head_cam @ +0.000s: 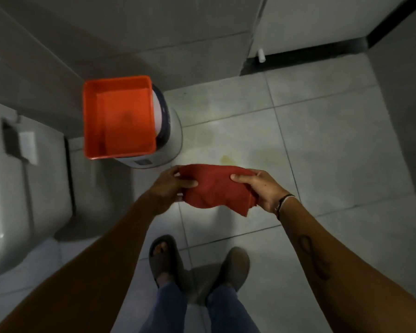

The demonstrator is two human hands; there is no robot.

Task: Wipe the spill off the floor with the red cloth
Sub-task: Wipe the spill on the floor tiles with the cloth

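I stand over a grey tiled floor and hold the red cloth (215,188) bunched between both hands at about waist height. My left hand (171,186) pinches its left end and my right hand (258,188) grips its right end. On the tiles just beyond the cloth lies a small yellowish spill (226,159), with a fainter wet patch spreading around it. The cloth hangs clear of the floor.
An orange plastic tub (118,116) rests on a white round container (168,138) at the left. A white toilet (17,179) stands at the far left. A door with a white stopper (261,55) is at the back. My sandalled feet (197,265) are below.
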